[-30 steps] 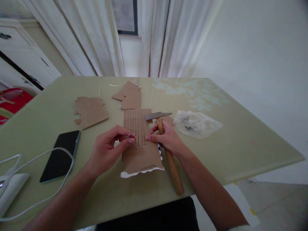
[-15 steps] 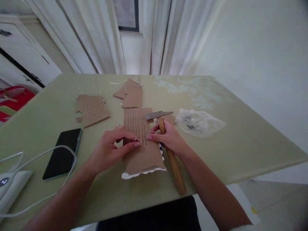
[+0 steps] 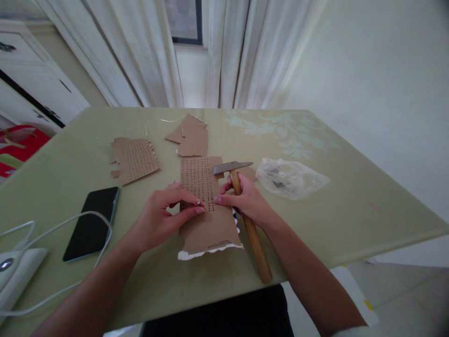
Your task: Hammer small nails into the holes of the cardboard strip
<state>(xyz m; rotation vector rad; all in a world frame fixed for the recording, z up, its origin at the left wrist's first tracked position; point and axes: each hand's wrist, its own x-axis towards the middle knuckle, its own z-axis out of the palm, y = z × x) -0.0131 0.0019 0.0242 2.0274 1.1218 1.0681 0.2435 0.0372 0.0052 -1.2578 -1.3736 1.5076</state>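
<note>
A brown piece of cardboard [image 3: 210, 229] with rows of small punched holes lies in front of me, its near edge torn and white. Over its left side, my left hand [image 3: 170, 210] pinches a small nail [image 3: 199, 203] between thumb and finger, against the cardboard by the lowest holes. My right hand [image 3: 249, 199] is wrapped round the wooden handle of a hammer [image 3: 257, 250], at the cardboard's right edge. The hammer's metal head points away from me, above the cardboard's upper right corner. My right thumb rests near the holes.
A second holed cardboard piece [image 3: 136, 161] and torn cardboard scraps [image 3: 194, 138] lie farther back. On the right is a clear plastic bag [image 3: 291, 180] with small dark items. A phone [image 3: 93, 224], a white cable [image 3: 52, 231] and a white power strip [image 3: 21, 276] lie left.
</note>
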